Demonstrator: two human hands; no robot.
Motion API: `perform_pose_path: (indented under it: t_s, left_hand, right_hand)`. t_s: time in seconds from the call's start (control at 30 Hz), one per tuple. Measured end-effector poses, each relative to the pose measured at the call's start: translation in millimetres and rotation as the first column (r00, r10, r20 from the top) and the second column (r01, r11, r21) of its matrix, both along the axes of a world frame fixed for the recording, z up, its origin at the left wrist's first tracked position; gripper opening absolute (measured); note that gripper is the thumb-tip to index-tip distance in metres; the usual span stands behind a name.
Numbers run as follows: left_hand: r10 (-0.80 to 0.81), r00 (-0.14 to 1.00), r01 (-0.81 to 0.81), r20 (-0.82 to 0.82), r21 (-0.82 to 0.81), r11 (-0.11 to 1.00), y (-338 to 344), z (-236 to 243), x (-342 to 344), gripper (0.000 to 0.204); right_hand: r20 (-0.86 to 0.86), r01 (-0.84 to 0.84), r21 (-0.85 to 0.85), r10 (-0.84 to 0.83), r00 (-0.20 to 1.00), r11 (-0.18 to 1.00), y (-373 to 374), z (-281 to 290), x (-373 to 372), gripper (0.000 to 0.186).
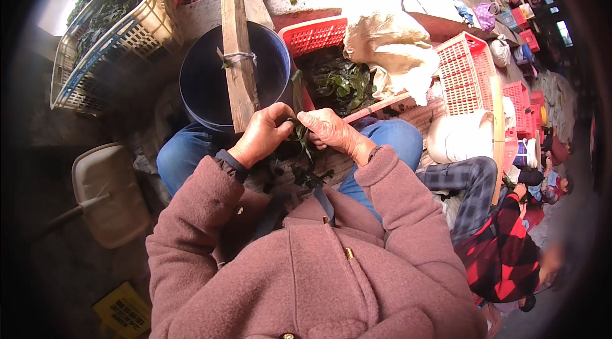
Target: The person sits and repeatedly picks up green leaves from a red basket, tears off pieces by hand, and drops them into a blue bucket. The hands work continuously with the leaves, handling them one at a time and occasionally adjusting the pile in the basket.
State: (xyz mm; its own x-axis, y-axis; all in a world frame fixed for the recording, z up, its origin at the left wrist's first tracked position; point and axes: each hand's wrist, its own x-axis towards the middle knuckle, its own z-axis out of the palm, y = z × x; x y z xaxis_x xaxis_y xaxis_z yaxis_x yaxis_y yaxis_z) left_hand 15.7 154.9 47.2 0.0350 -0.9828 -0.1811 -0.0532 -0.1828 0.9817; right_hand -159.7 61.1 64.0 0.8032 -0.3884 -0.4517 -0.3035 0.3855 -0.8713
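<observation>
My left hand (pixel 262 133) and my right hand (pixel 333 131) meet in front of my knees, fingers closed in pinches. Between them is a dark green seaweed strip (pixel 303 135), gripped from both sides, its loose ends hanging down. Just beyond my left hand stands a deep blue tub (pixel 199 81). A wooden plank (pixel 239 84), tied with string, lies across its mouth. Past my right hand, a red basket (pixel 315 34) holds a heap of wet green seaweed (pixel 344 87), partly covered by a cream cloth sack (pixel 389 39). Dark scraps lie below my hands.
A cream crate (pixel 153 14) of seaweed stands at far left, above a dustpan-like scoop (pixel 108 189). On the right are an upright red crate (pixel 462 77), a white bucket (pixel 456 138) and a wooden board (pixel 497 141). A person in red-and-black checks (pixel 500 256) sits close by.
</observation>
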Motion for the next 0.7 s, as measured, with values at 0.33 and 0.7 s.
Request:
perform_pose_path:
  t_s: [0.33,0.7]
  left_hand:
    - [0.035,0.99,-0.041,0.14,0.037,0.998,-9.8,-15.0,10.0,0.018]
    - [0.403,0.847,-0.147,0.347,-0.575,0.805,-17.4,-27.4,10.6,0.027]
  right_hand:
    - [0.156,0.219,0.514,-0.342,0.927,0.829,-11.6,-22.7,14.3,0.009]
    - [0.126,0.271,0.289,-0.317,0.94,0.918,-16.1,-24.5,20.2,0.015]
